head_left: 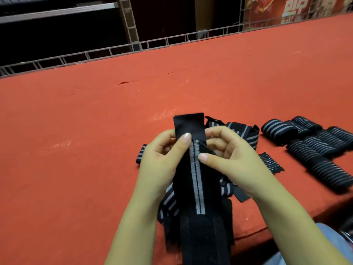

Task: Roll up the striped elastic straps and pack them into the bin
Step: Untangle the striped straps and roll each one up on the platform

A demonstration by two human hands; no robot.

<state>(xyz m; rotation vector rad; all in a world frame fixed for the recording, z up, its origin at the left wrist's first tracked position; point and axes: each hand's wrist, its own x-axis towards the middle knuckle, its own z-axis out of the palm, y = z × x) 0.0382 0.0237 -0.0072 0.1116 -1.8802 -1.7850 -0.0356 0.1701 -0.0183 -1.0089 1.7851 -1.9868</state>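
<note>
A black elastic strap with grey stripes (196, 188) stretches from the bottom edge up to a plain black end above my hands. My left hand (162, 161) pinches its left edge, thumb on the front. My right hand (227, 155) grips the right edge, where a small fold of black fabric sits under the thumb. Beneath my hands lies a loose heap of unrolled striped straps (238, 131). To the right, several rolled straps (313, 144) lie side by side on the table. No bin is in view.
The table is covered in red felt (95, 131); its front edge runs close to my body at lower right. A metal grid rail (114, 52) borders the far edge, with dark shelving behind. A short striped strap piece (271, 163) lies right of my right wrist.
</note>
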